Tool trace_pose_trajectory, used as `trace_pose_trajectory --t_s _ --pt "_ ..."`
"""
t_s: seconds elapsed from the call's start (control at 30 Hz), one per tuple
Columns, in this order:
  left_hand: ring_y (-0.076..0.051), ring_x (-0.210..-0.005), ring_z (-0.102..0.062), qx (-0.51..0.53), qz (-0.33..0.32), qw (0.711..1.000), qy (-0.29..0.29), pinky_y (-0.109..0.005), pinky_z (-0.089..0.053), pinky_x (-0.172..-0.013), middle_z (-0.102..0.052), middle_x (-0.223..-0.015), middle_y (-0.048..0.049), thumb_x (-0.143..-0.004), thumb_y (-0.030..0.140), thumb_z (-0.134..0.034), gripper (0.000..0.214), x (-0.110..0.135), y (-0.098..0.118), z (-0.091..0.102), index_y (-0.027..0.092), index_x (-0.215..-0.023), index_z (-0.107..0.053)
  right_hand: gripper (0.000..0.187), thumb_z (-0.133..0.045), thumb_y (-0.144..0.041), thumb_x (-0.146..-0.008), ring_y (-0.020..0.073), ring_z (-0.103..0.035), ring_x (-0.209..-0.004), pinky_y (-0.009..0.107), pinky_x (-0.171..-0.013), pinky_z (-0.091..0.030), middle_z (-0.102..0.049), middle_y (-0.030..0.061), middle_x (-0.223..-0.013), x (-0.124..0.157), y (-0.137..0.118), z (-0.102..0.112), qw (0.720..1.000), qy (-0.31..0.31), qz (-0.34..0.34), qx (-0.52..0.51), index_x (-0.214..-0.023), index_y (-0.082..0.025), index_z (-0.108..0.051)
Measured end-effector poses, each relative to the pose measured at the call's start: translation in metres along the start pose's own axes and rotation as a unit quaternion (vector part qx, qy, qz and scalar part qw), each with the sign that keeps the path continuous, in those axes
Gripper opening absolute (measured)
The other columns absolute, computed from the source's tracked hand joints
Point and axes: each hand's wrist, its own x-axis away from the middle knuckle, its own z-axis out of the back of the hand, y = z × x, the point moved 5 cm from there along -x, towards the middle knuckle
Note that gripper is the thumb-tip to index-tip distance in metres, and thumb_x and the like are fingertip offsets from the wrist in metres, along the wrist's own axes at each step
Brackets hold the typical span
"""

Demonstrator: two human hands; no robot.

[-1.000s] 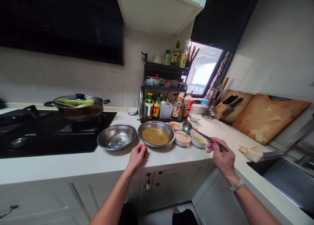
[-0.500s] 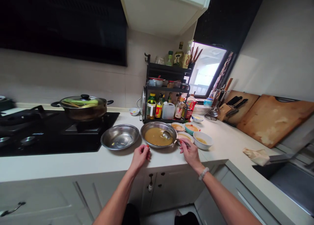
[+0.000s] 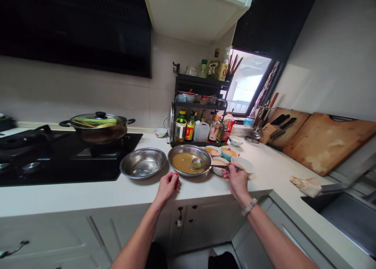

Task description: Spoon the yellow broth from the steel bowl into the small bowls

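Gripping the ladle (image 3: 197, 163) in its fingers, the right hand (image 3: 237, 181) has brought it from the small bowls (image 3: 226, 156) over the metal basin (image 3: 188, 148), apparently within reach of the liquid (image 3: 182, 163), while the left hand (image 3: 167, 186) sits nearby, fingers curled.

The right hand (image 3: 237, 182) hides part of a ladle (image 3: 197, 163) and of a white bowl (image 3: 246, 164); whether the ladle's cup touches the brown liquid (image 3: 182, 162) cannot be told. The left hand (image 3: 168, 186) conceals its own palm. Both forearms (image 3: 141, 235) run off the bottom edge, the range hood (image 3: 73, 30) off the top and left, the sink (image 3: 348, 219) off the right. Lettering on the sauce bottles (image 3: 181, 129) is too small to read.
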Motion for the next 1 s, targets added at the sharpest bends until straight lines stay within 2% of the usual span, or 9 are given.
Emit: trace_pose_trajectory --t_s 0.27,0.6,0.8,1.0 --pt "-0.009 -0.042 -0.046 -0.009 0.003 1.000 0.001 -0.020 -0.041 -0.042 -0.051 -0.049 0.0037 -0.074 0.058 -0.058 0.043 0.001 0.002 0.000 0.017 -0.061 -0.052 0.025 -0.073 -0.031 -0.060 0.0117 -0.052 -0.039 0.020 -0.033 -0.041 -0.060 -0.0019 -0.048 0.003 -0.015 0.006 0.999 0.004 -0.024 -0.037 -0.074 -0.016 -0.058" --pt "-0.010 -0.042 -0.047 -0.006 -0.004 1.000 -0.004 -0.021 -0.041 -0.041 -0.050 -0.048 0.0041 -0.073 0.060 -0.058 0.045 0.000 0.001 0.000 0.018 -0.061 -0.051 0.030 -0.075 -0.032 -0.058 0.0111 -0.055 -0.039 0.017 -0.033 -0.040 -0.061 -0.0010 -0.049 -0.006 -0.034 0.025 0.999 0.021 -0.008 -0.046 -0.076 -0.015 -0.058" --pt "-0.010 -0.043 -0.048 -0.005 0.000 1.000 -0.002 -0.021 -0.041 -0.043 -0.051 -0.050 0.0038 -0.074 0.057 -0.058 0.042 -0.002 -0.004 0.001 0.017 -0.062 -0.053 0.032 -0.076 -0.030 -0.053 0.0111 -0.056 -0.041 0.017 -0.035 -0.042 -0.060 -0.0011 -0.050 -0.017 -0.053 0.052 0.997 0.066 0.018 -0.043 -0.074 -0.013 -0.059" --pt "-0.010 -0.042 -0.047 -0.013 0.000 1.000 -0.004 -0.021 -0.041 -0.043 -0.051 -0.048 0.0041 -0.075 0.057 -0.058 0.042 -0.002 -0.006 0.002 0.017 -0.062 -0.053 0.029 -0.074 -0.028 -0.053 0.0130 -0.061 -0.046 0.017 -0.035 -0.042 -0.061 0.0001 -0.058 -0.040 -0.073 0.095 0.989 0.117 0.078 -0.036 -0.072 -0.014 -0.058"
